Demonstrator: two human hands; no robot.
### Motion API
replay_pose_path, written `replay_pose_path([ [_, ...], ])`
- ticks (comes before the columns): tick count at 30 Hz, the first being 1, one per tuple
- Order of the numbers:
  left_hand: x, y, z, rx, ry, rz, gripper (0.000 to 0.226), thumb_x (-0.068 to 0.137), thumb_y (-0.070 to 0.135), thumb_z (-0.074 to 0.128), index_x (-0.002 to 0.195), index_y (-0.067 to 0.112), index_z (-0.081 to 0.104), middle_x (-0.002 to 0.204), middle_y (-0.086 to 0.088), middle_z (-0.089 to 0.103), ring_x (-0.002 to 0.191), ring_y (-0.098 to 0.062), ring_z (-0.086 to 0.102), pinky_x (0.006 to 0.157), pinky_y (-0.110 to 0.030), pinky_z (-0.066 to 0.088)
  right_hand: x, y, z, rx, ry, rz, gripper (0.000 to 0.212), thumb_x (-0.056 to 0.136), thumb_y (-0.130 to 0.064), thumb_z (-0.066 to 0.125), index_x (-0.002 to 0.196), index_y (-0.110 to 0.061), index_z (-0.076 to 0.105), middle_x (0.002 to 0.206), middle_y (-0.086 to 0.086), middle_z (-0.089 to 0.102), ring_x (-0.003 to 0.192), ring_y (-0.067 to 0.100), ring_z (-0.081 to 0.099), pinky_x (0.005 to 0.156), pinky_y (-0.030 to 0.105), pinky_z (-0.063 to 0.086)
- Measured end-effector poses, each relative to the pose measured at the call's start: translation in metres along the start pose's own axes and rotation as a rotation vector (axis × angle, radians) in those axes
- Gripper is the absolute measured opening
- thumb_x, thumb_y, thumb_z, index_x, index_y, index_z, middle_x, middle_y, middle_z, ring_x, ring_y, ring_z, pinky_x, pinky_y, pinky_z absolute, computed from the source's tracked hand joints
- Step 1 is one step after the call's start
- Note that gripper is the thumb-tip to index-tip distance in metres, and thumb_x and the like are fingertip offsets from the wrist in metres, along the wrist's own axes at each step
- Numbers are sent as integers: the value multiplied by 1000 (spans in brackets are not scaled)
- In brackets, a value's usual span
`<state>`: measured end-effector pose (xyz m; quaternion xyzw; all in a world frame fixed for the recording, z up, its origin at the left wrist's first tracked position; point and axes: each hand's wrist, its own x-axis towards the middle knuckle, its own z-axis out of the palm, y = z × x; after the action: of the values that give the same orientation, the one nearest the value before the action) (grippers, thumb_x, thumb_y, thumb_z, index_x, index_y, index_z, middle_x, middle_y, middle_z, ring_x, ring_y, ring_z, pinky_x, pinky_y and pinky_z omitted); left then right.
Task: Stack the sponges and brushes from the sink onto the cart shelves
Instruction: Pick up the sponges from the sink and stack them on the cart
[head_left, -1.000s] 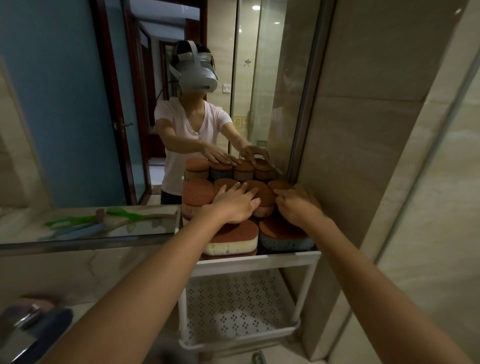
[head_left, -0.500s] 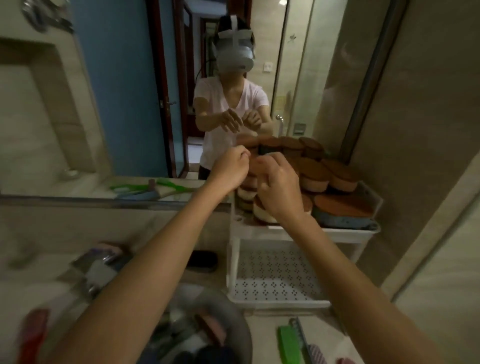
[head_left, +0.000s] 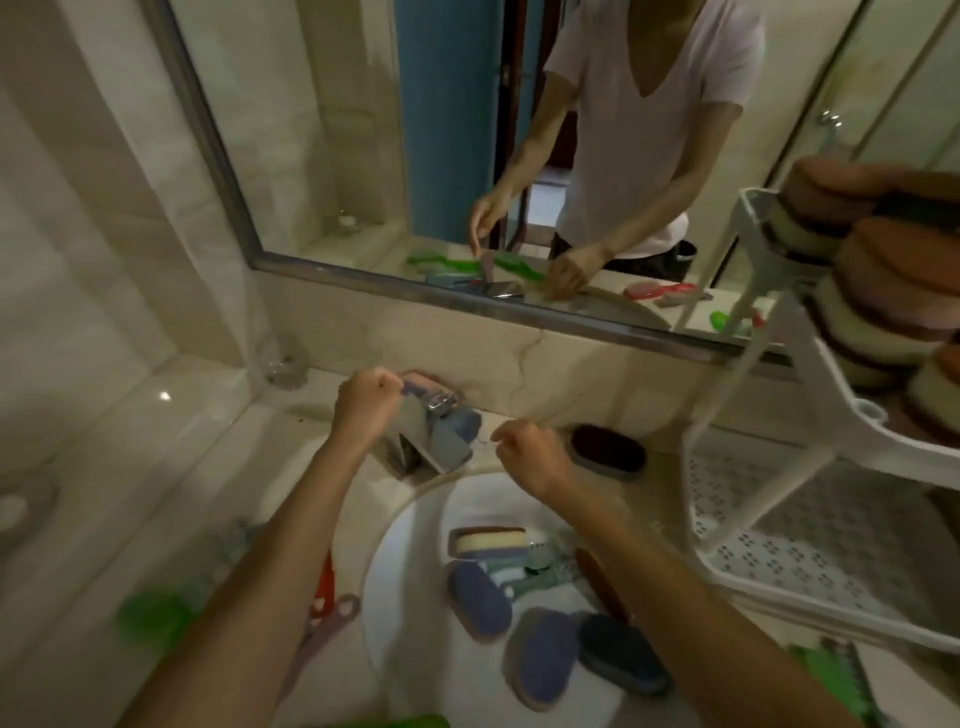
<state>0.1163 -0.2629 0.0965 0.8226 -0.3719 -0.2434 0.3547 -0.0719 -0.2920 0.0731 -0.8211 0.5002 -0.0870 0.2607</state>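
Observation:
The white sink (head_left: 415, 613) holds several sponges: a blue-topped one (head_left: 479, 600), another blue one (head_left: 543, 657), a dark one (head_left: 621, 660) and a yellow-and-brown one (head_left: 491, 540), plus a green-handled brush (head_left: 530, 569). My left hand (head_left: 366, 402) hovers curled beside the chrome faucet (head_left: 428, 441), holding nothing. Curled and empty as well, my right hand (head_left: 530, 454) hangs over the sink's back rim. The white cart (head_left: 779, 395) stands at the right. Its top shelf is stacked with brown-topped sponges (head_left: 893, 280), and its perforated lower shelf (head_left: 810, 551) is bare.
A dark oval brush (head_left: 608, 452) lies on the counter behind the sink. Red and pink brush handles (head_left: 327, 597) lie left of the sink, green items (head_left: 826, 670) at the lower right. A glass (head_left: 283, 364) stands by the wall. The mirror (head_left: 519, 156) reflects a person.
The view swung down and left from the cart to the sink. Both hands left the sponges on the cart's top shelf and came back empty above the sink and faucet.

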Motion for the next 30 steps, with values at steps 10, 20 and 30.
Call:
replay_pose_path([
  [10, 130, -52, 7, 294, -216, 155, 33, 91, -1, 42, 116, 1, 63, 126, -18, 62, 118, -30, 56, 99, -33, 41, 114, 10, 40, -310, -240, -42, 59, 88, -3, 54, 141, -21, 35, 144, 10, 35, 131, 30, 35, 109, 37, 35],
  [20, 180, -55, 44, 861, -575, 640, 61, 90, 23, 57, 144, 22, 30, 150, -7, 35, 134, -26, 38, 112, -39, 32, 141, 20, 61, -434, -216, -194, 55, 88, -12, 55, 138, -11, 34, 140, 11, 40, 126, 28, 38, 99, 36, 39],
  [30, 156, -48, 37, 993, -269, 658, 46, 83, 31, 62, 123, 11, 49, 132, -10, 44, 124, -29, 43, 98, -35, 38, 120, 45, 50, -548, -12, -259, 47, 83, -15, 57, 128, -19, 44, 131, 5, 48, 122, 25, 40, 102, 37, 33],
])
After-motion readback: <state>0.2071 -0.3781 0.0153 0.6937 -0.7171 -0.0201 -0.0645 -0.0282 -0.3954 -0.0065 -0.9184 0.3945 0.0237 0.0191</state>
